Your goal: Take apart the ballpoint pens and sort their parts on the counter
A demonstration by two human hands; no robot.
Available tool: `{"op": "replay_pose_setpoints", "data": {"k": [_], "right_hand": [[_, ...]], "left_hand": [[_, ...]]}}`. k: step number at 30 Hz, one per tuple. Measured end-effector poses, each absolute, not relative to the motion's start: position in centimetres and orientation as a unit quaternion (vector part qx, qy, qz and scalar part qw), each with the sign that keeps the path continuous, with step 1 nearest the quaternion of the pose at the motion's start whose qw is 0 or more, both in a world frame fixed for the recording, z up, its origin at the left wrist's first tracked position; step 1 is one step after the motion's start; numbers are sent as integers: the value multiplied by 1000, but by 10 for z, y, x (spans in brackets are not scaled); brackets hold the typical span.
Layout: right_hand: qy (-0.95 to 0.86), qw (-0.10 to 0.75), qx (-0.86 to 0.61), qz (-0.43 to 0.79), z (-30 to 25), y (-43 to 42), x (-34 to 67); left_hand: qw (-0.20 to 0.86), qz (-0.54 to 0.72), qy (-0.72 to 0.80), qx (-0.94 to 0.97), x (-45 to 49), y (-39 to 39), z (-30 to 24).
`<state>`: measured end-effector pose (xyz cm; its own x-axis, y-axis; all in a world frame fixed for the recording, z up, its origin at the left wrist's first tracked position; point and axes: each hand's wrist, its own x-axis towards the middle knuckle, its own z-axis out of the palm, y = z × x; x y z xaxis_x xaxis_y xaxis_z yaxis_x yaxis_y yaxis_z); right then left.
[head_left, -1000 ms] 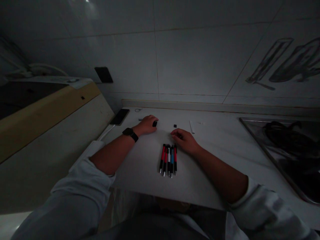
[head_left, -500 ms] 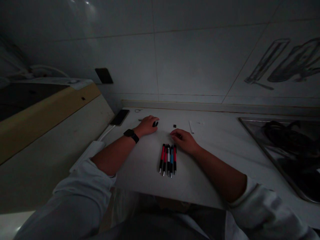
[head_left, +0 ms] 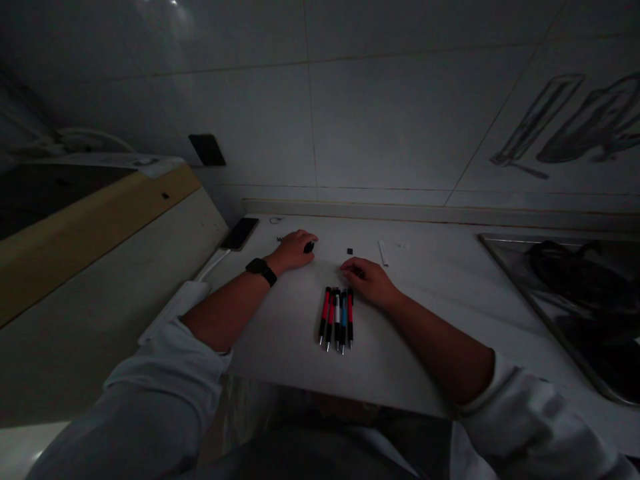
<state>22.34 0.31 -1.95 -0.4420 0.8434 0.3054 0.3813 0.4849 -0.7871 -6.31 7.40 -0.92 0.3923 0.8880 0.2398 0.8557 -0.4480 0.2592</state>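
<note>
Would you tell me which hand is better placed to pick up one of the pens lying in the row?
Probably the right hand: it rests beside the pens, while the left hand lies farther off, over a small black piece.

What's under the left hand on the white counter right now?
A small black piece pokes out at the fingertips of the left hand, resting on the white counter. Its remaining part is covered by the fingers, so its shape cannot be told.

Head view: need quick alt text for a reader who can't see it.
Dim white counter: left hand rests on a small black piece, right hand lies curled just behind a row of pens. A phone lies far left.
</note>
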Motion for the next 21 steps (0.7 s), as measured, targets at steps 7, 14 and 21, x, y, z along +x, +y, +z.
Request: {"op": "replay_pose_setpoints", "data": {"k": [7,14,21], "right_hand": [[-787,350,-394,321,-16,2,222],[-792,348,-393,312,-14,1,223],[-803,347,-387,292,-14,2,225]], "left_hand": [[50,173,518,836,-65,74,-11],[65,190,524,828,-71,70,-6],[54,190,565,801,-76,57,-3]]}}
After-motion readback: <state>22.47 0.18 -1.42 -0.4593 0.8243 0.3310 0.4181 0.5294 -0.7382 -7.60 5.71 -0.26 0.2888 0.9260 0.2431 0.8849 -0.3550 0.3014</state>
